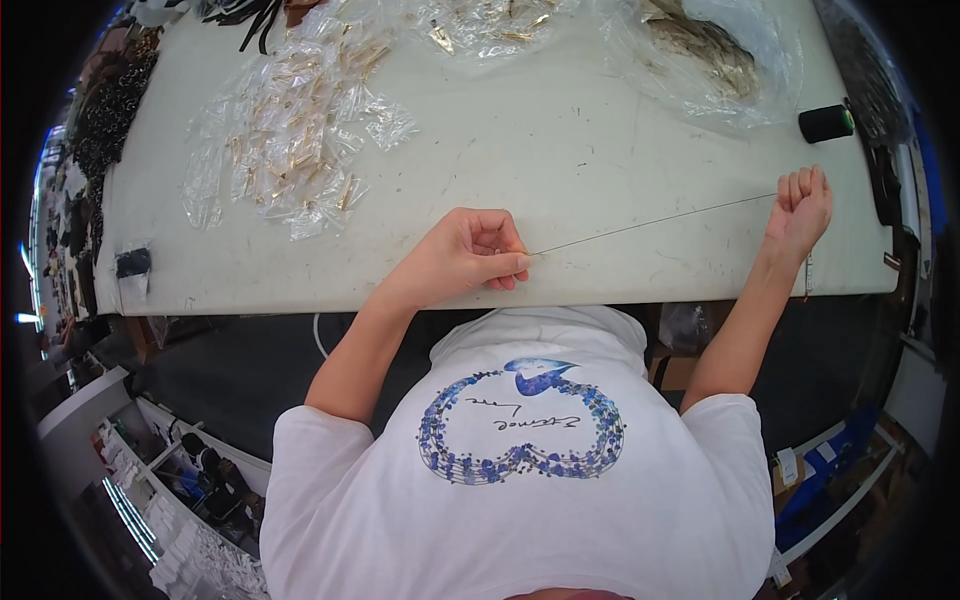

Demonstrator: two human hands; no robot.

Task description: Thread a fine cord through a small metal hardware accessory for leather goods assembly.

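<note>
A thin dark thread (pixel 655 220) runs taut between my two hands above the table, rising toward the right. My left hand (pixel 470 258) is closed near the table's front edge, thumb and forefinger pinching the thread's left end. Whether something small is pinched with it, I cannot make out. Off to the right, my right hand (pixel 803 208) is curled into a fist around the other end of the thread. Just beyond that fist, a black thread spool (pixel 826 123) lies on its side.
Many small clear plastic bags with gold-coloured pieces (pixel 300 130) lie heaped at the left. More such bags (pixel 490 25) are at the far middle. A large clear bag with brownish contents (pixel 710 60) lies far right. The pale table (pixel 560 150) has a small black item (pixel 132 263) near its left corner.
</note>
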